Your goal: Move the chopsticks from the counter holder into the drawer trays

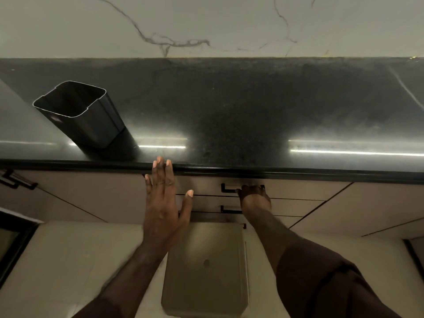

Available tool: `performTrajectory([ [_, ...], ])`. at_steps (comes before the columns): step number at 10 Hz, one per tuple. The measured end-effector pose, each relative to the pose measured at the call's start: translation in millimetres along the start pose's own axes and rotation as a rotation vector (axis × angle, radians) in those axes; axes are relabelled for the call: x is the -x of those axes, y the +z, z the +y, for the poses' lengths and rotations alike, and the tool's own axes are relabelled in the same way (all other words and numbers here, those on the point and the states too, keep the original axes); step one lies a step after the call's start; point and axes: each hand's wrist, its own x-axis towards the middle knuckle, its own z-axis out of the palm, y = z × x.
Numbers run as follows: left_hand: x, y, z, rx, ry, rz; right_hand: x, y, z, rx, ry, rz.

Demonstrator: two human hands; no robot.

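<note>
A tall steel holder (81, 113) stands on the dark counter (229, 106) at the left; its inside looks empty and no chopsticks show anywhere. Below the counter edge the top drawer front (206, 187) sits shut. My right hand (253, 197) is curled on its black bar handle (229, 189). My left hand (164, 198) lies flat with fingers spread against the drawer front, fingertips reaching the counter's lip. The drawer trays are hidden.
A second drawer with a black handle (230, 211) sits below the first. A beige square-lidded bin (206, 269) stands on the pale floor right under my hands. More cabinet fronts run to either side, with another black handle (13, 180) far left.
</note>
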Motion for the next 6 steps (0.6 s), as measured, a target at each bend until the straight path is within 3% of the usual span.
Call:
performTrajectory([
  [1, -1.4, -1.7, 3.7, -0.001, 0.028, -0.018, 16.7, -13.5, 2.3, 0.083, -0.076, 0.115],
  [3, -15.0, -15.3, 17.9, 0.024, 0.089, -0.027, 48.2, -55.8, -8.4, 0.016, -0.170, 0.229],
  [6, -44.9, -65.4, 47.3, 0.039, 0.229, 0.013, 91.3, -171.8, -60.1, 0.024, -0.374, 0.389],
])
